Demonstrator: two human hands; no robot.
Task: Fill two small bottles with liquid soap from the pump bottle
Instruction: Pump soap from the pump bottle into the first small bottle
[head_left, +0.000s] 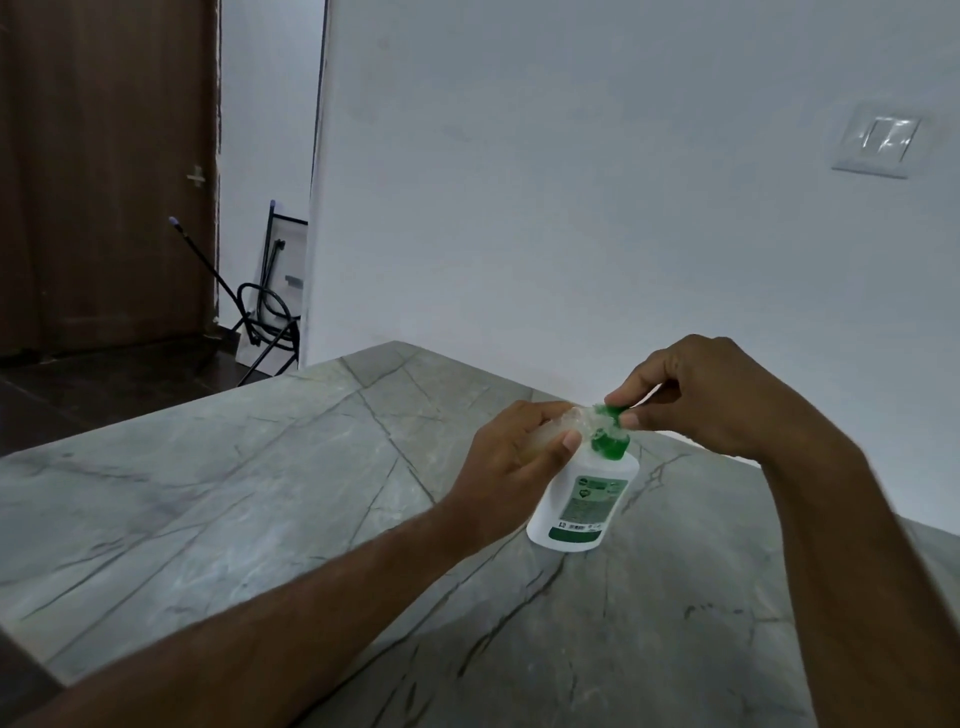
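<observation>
Here the white plastic pump bottle with a green pump head and green label (584, 499) stands on the grey veined stone tabletop (260, 493), near its far right edge by the white wall (571, 182). The right hand (711, 400) is over the pump head, its thumb and fingertips curled onto the green top, pinching or pressing it. The left hand (511, 457) grips a small clear plastic bottle (561, 423), held tilted with its mouth brought up against the pump's spout; the fingers wrap its body and hide most of it, so how much soap is inside cannot be told.

The step in hand looks like the dispensing itself: one small bottle is being fed from the spout. The second small bottle is not in view, so I judge the task no further than its first half, perhaps less.

The next move calls for a steady downward press on the pump head while the left hand keeps the narrow mouth lined up under the spout; any drift would put soap on the fingers or the tabletop. The tall pump bottle also has nothing bracing its body, so a press off-centre could tip it.

A dark wooden door (104, 171) shows far left.
</observation>
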